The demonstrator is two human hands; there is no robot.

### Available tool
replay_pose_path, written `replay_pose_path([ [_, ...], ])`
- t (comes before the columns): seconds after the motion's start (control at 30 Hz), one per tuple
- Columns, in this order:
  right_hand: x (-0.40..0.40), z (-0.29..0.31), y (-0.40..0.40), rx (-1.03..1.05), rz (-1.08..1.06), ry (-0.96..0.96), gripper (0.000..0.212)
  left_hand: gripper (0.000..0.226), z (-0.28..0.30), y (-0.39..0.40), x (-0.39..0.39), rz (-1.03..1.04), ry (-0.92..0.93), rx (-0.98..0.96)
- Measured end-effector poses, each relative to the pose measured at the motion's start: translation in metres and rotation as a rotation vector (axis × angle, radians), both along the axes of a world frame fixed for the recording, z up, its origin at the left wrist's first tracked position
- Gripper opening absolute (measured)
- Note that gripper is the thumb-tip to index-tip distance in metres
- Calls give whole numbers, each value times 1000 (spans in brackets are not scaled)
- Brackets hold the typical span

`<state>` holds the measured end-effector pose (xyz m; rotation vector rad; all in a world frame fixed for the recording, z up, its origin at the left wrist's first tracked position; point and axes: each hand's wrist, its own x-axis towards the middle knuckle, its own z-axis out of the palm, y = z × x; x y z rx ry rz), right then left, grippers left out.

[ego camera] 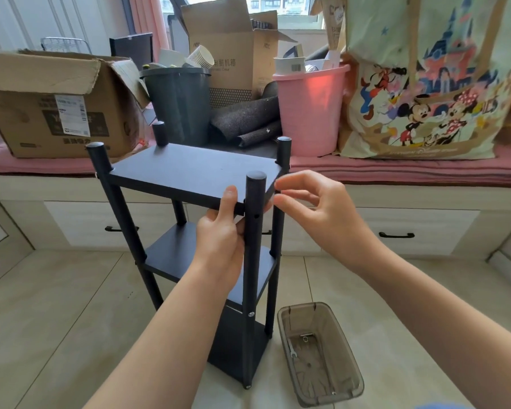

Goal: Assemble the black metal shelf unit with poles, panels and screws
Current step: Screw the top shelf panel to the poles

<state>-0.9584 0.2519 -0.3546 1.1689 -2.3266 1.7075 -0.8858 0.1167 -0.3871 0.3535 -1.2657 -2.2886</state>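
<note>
Shelf unit (189, 231) stands upright on the floor, three panels in. Left hand (222, 231) grips the top panel (195, 172) at its near edge, thumb on top, fingers curled under, right against the near-right pole (253, 246). Right hand (316, 214) hovers just right of that pole, thumb and forefinger pinched; can't tell if a screw is in them. Open screw hole (257, 215) lies left of the right fingers, pole axis vertical, so right hand is nearer. Parts tray (319, 352) sits on the floor to the right.

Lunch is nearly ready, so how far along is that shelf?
Four poles and three panels stand assembled. The left hand grips the top panel at the front pole; the right hand pinches by that corner. The pole's hole there looks unscrewed.
</note>
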Motion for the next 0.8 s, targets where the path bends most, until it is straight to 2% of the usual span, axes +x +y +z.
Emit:
replay_pose_path([
  [0.13,-20,-35,34,152,-30,-44,18,37,-3,8,-12,45,36,-9],
  [0.37,-51,-138,66,433,-89,-260,10,27,-4,22,-29,69,78,-3],
  [0.7,-86,-316,54,947,-16,-349,22,31,-12,24,-41,66,112,-68],
  [0.8,-95,-355,47,1060,-22,-348,19,34,-12,27,-42,59,122,-69],
])
